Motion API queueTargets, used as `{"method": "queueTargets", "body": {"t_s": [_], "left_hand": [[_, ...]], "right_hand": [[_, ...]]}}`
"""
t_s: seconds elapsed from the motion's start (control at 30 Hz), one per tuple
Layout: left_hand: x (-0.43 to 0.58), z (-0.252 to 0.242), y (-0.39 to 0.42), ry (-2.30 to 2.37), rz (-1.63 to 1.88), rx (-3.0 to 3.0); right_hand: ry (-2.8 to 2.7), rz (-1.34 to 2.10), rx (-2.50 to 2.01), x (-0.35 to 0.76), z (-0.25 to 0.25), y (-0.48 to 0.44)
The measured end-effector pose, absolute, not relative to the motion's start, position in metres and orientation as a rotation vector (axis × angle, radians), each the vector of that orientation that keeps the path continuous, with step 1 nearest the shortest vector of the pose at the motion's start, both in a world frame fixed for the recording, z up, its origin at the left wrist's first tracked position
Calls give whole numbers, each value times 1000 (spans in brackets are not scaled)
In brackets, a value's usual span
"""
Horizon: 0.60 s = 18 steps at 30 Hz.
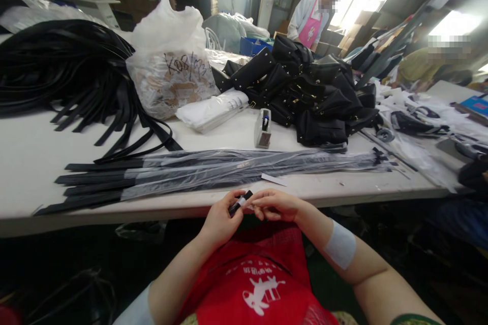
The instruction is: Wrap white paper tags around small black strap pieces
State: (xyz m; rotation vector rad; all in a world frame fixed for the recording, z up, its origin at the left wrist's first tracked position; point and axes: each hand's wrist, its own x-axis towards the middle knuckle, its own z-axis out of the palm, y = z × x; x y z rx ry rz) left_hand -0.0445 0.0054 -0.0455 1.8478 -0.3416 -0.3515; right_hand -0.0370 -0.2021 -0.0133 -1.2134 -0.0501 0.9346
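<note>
My left hand [221,218] and my right hand [272,204] meet just below the front edge of the white table [30,157]. Both are closed in a pinch on the end of a black strap [241,201], which carries a small pale piece near its tip. The rest of that strap is hidden behind my hands. On the table right in front of them lie several long black straps in clear plastic sleeves [213,170], stretched from left to right. A small white slip [273,179] rests beside them.
A tape dispenser [263,128] stands mid-table. Behind it are a heap of black bags [308,91], a folded white stack [213,109], a marked plastic bag [171,68] and loose black straps [68,71] at left. A person in a pink apron [312,18] stands at the back.
</note>
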Motion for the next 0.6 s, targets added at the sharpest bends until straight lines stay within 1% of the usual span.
{"method": "queueTargets", "body": {"t_s": [0.17,0.3,0.47,0.6], "left_hand": [[-48,-46,5,-365,-390,1865],[-51,-44,5,-447,-481,1821],[-54,-42,14,-598,-584,1753],[-60,-39,16,-707,-567,1779]], "right_hand": [[-2,857,-936,-47,-27,-209],[0,874,-709,-51,-31,-211],[-6,890,-674,-54,-34,-212],[-1,906,-687,-56,-37,-209]]}}
